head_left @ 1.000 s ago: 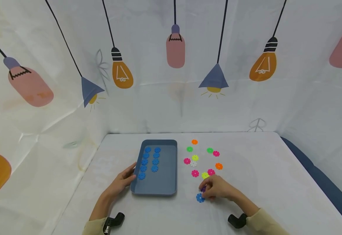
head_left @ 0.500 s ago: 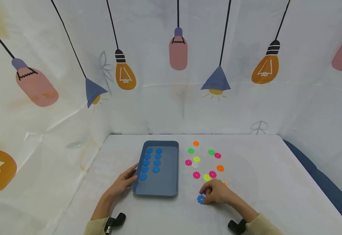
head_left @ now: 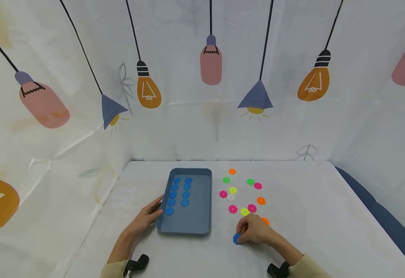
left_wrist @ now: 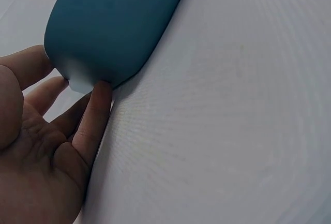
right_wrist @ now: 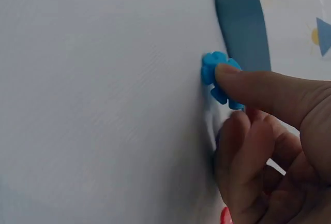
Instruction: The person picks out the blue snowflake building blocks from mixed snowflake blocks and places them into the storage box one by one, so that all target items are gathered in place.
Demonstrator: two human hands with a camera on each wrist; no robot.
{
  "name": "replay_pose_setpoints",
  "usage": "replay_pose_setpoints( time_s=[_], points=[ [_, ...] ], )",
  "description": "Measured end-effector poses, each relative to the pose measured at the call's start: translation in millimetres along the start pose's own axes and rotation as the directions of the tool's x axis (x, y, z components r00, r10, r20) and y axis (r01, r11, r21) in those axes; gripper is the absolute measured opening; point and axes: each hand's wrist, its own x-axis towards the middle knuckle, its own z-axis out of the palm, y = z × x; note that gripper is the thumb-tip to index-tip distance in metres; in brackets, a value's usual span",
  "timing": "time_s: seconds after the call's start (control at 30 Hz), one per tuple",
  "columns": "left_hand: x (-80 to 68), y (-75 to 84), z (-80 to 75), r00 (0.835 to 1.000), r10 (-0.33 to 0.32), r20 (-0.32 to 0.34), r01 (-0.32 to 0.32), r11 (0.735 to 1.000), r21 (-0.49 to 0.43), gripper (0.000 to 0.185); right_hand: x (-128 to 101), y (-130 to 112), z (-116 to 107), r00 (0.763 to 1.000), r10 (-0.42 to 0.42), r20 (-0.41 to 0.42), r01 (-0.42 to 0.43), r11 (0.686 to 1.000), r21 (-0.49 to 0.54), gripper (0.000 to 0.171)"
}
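Fingertips of right hand point(head_left: 254, 231) pinching blue snowflake disc point(head_left: 236, 239), curling round its edge on bench point(head_left: 313, 216), just right of tray point(head_left: 202, 227) and off its near right corner. Disc tipping up on edge in right wrist view point(right_wrist: 220, 76), flat faces turning sideways, no real long axis being round and notched; exact tilt hard to judge. Left hand point(head_left: 146, 217) lying with fingers relaxed and straight against near left corner of tray point(left_wrist: 111, 32), steadying, gripping nothing.

Risks, judging only: thin disc slipping from so slight a pinch and rolling along bench; sleeve or knuckles brushing orange disc point(head_left: 265, 221) and yellow disc point(head_left: 244, 211) lying right of tray, scattering them; tray sliding if left hand pushing too hard, disturbing blue discs point(head_left: 178, 193) already lined inside tray
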Motion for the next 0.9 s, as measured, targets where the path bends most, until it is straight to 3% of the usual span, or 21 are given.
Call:
replay_pose_setpoints(
  time_s=[0.3,0.7,0.9],
  points=[
    [-2.5,0.0,1.0,1.000,-0.003,0.009,0.003,1.000,-0.009,0.061,13,-23,9,1.000,-0.001,-0.029,0.004,0.993,0.114,0.014],
    [-2.8,2.1,0.9,1.000,0.015,0.020,-0.015,1.000,0.019,0.062,42,-63,23,0.998,-0.053,-0.022,0.056,0.990,0.129,0.009],
    [-2.2,1.5,1.2,0.999,0.025,0.023,-0.025,0.999,0.024,0.062,56,-75,28,0.999,-0.042,-0.016,0.044,0.982,0.185,0.011]
  ],
)
